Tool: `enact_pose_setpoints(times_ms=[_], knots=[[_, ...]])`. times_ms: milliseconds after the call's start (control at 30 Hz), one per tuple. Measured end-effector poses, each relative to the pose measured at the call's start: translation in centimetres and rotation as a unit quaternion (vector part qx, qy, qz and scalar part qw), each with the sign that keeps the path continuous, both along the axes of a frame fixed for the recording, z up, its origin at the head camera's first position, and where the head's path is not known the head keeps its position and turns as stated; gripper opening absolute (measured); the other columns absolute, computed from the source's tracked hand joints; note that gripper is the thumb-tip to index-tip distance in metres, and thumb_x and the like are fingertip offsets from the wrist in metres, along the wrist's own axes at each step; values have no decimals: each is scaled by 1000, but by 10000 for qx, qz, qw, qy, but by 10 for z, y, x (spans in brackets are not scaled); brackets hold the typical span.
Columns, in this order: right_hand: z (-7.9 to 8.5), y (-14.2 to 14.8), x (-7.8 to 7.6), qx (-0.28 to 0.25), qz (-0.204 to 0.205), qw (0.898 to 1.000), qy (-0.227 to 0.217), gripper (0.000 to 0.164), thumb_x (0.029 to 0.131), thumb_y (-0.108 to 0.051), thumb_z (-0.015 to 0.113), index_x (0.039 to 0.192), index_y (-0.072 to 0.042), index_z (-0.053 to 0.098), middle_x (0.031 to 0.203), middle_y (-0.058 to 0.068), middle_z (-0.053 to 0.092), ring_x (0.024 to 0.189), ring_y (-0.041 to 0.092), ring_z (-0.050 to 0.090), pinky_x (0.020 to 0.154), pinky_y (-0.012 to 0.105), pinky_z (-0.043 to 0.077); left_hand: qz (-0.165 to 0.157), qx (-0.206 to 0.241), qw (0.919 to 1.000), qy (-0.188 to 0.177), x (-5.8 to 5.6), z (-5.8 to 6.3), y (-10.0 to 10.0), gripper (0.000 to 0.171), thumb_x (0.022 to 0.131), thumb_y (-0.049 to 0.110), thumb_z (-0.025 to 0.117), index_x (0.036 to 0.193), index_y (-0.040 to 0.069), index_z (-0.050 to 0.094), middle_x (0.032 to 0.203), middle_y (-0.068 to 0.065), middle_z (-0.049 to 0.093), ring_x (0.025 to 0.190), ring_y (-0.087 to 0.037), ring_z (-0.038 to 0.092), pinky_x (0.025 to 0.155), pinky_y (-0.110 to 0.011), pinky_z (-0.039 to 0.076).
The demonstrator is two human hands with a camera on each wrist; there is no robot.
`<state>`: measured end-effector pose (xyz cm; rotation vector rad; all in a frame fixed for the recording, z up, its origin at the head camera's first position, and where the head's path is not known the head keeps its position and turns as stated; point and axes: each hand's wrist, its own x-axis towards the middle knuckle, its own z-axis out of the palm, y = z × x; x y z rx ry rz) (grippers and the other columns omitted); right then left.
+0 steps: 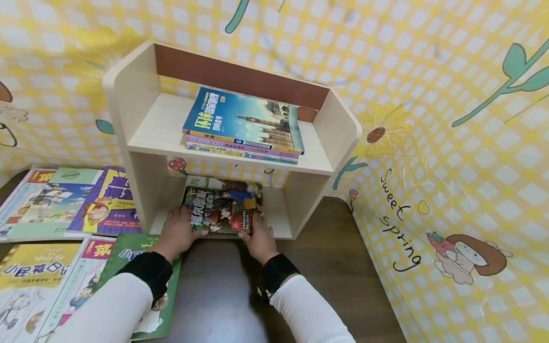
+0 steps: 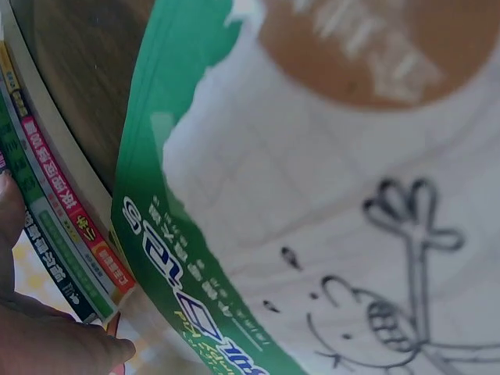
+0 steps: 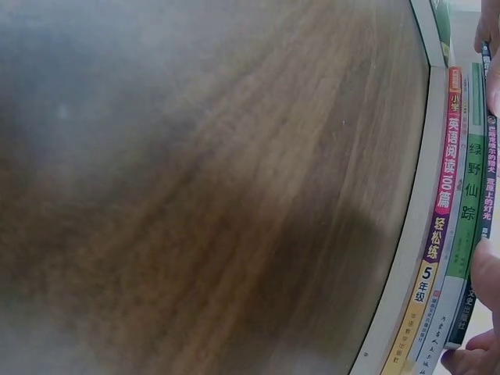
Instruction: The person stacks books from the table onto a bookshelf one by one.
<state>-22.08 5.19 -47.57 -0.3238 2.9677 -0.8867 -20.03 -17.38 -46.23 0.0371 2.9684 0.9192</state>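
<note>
A dark-covered book (image 1: 223,205) with illustrated figures lies flat as the top of a short stack in the lower compartment of a small wooden shelf (image 1: 306,200). My left hand (image 1: 177,231) holds its left end, the thumb along the front edge. At the opposite end my right hand (image 1: 259,238) grips the front right corner. Beneath the dark book, the right wrist view shows a green-spined book (image 3: 471,180) and a pink and yellow spine (image 3: 443,180). The left wrist view catches part of my left hand (image 2: 47,336) beside the stacked spines.
On the shelf's upper board lies another stack, topped by a blue book (image 1: 249,116). Several books cover the table's left side, among them a purple book (image 1: 113,205), a yellow book (image 1: 36,281) and a green book (image 1: 165,286) under my left forearm. Patterned cloth hangs behind.
</note>
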Motion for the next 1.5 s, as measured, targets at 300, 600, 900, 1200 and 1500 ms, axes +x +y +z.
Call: enact_pose_setpoints(times_ms=[300,600,900,1200,1500], knots=[[3,-2,-7,-19,-45,10000,-10,70,94,-28,64,148,1,31,150,20,37,142,36,28,111,60,24,10,-78,9999,68,-9,1,1,92,90,31,68,139,-25,14,144,-46,16,135,-57,12,114,-60,12],[1,-4,-16,-8,-90,9998,-184,70,96,-29,60,150,1,27,153,19,33,142,37,26,113,56,23,98,144,9994,-289,-16,0,2,96,93,33,64,141,-24,4,147,-45,5,137,-57,2,114,-59,8],[1,-5,-23,-7,-127,9997,-228,71,96,-29,59,151,1,25,155,18,30,144,33,23,114,53,23,150,263,9992,-271,-21,1,3,93,94,31,63,143,-22,4,149,-42,4,138,-56,1,114,-60,9],[2,-6,-22,-41,-135,9999,-85,71,95,-28,61,150,3,27,153,20,32,142,33,27,112,55,26,169,353,9988,-308,-20,4,4,93,94,30,62,143,-21,2,150,-42,2,138,-56,-1,114,-60,9],[-3,-2,-18,-568,-141,9983,21,78,93,-30,66,151,2,24,154,22,29,142,35,27,110,55,28,51,319,9994,-113,-17,1,0,93,92,31,65,144,-20,8,149,-42,3,138,-56,1,114,-60,9]])
